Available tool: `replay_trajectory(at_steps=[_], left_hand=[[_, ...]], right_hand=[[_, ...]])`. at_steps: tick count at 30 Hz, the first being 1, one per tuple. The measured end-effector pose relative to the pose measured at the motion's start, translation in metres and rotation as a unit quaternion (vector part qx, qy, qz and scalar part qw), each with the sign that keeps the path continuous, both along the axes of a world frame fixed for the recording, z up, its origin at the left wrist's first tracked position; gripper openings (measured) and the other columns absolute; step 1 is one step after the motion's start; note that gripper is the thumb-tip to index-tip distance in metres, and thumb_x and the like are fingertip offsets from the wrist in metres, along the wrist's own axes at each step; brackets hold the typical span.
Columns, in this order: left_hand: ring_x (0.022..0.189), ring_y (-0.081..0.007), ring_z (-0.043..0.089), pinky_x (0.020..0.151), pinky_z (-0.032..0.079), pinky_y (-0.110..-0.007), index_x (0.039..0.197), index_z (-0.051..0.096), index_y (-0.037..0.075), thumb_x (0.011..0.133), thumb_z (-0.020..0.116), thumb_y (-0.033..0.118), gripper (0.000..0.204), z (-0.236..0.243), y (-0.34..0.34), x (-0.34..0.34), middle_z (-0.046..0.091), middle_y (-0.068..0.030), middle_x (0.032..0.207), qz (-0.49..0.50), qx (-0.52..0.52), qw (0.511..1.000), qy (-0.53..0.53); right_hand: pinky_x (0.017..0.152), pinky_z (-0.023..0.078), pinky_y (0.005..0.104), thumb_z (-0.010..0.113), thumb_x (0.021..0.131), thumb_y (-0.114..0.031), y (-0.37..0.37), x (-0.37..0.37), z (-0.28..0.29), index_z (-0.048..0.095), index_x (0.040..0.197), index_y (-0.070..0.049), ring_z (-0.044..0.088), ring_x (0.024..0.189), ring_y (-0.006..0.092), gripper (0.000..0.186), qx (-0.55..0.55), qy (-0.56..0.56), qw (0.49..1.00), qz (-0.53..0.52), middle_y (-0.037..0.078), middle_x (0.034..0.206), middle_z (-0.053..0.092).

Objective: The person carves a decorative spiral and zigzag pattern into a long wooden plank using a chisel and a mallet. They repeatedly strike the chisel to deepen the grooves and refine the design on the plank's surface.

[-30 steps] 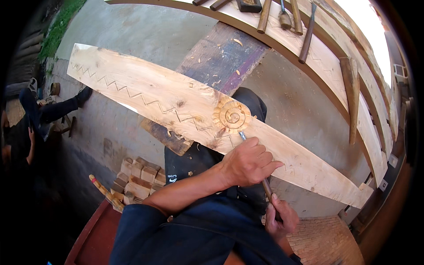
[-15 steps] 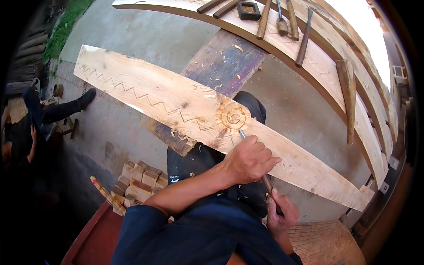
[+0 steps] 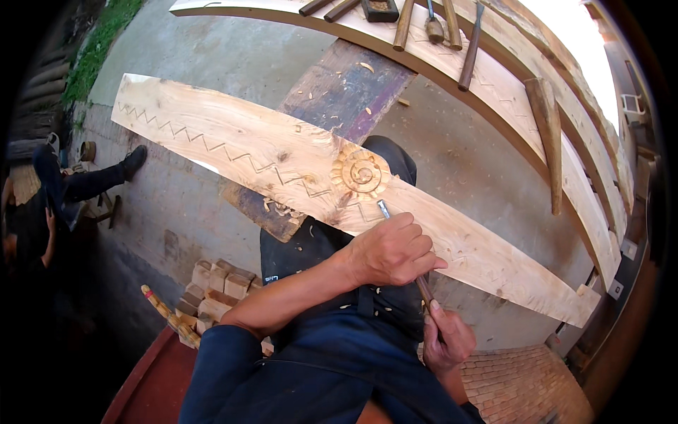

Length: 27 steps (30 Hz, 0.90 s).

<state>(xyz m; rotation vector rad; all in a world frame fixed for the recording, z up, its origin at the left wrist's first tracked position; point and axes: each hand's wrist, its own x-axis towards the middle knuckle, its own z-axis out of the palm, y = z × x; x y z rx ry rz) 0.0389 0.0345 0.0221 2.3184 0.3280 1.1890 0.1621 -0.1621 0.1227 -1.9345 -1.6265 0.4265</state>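
A long pale wooden board (image 3: 233, 145) lies slanting across my lap and a plank support. Carved into it are a zigzag line and a round flower-like rosette (image 3: 361, 172) with a spiral centre. My left hand (image 3: 392, 251) is closed round the shaft of a carving chisel (image 3: 424, 288), close to its metal blade. Behind it, my right hand (image 3: 450, 340) grips the dark wooden handle. The blade tip is just off the rosette's lower right edge, over the board; whether it touches the wood I cannot tell.
Under the board runs a worn plank (image 3: 342, 88) with shavings. Beyond, curved timbers (image 3: 508, 102) carry several chisels, a small dark box (image 3: 380, 10) and a tapered wooden mallet (image 3: 545, 134). Wood blocks (image 3: 219, 283) are piled at lower left. Another person (image 3: 85, 180) sits far left.
The chisel tip has drawn back slightly from the rosette's edge. Both hands keep their grip. The whole view has shifted a little.
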Motion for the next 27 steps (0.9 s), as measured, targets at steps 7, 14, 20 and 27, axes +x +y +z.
replay_trajectory(at_steps=[7,14,20,27], left_hand=[[0.057,-0.0192,0.045,0.056,0.033,-0.037,0.071,0.059,0.01,0.086,0.088,0.02,0.034,0.001,-0.001,0.001,0.037,0.0001,0.064,0.02,-0.006,1.0,-0.003],[0.057,-0.0193,0.044,0.055,0.033,-0.037,0.074,0.064,0.009,0.085,0.087,0.015,0.025,0.003,0.0,0.0,0.038,-0.0002,0.065,0.036,-0.016,0.999,0.002],[0.057,-0.019,0.044,0.056,0.033,-0.037,0.075,0.065,0.009,0.084,0.086,0.015,0.024,0.005,0.002,0.001,0.038,0.0,0.065,0.034,-0.038,0.999,-0.014],[0.058,-0.018,0.044,0.056,0.032,-0.037,0.084,0.075,0.01,0.083,0.085,0.015,0.012,0.004,0.0,0.004,0.038,0.0008,0.065,0.056,-0.049,0.997,-0.003]], right_hand=[[0.054,0.05,0.0332,0.083,0.083,0.007,0.002,0.003,-0.002,0.079,0.126,-0.006,0.068,0.062,0.023,0.046,0.009,0.019,1.0,-0.001,0.011,0.083,0.075],[0.054,0.049,0.033,0.082,0.082,0.009,0.01,0.003,0.0,0.08,0.125,-0.006,0.068,0.062,0.0226,0.046,0.011,0.024,1.0,0.0,0.011,0.082,0.075],[0.053,0.048,0.0332,0.082,0.083,0.009,0.018,0.0,0.014,0.079,0.125,-0.004,0.067,0.061,0.022,0.044,-0.004,0.021,1.0,0.0,0.01,0.081,0.074],[0.051,0.046,0.0337,0.082,0.082,0.008,0.023,0.006,0.02,0.08,0.124,-0.004,0.065,0.058,0.0214,0.043,-0.03,0.012,0.999,0.007,0.009,0.079,0.073]])
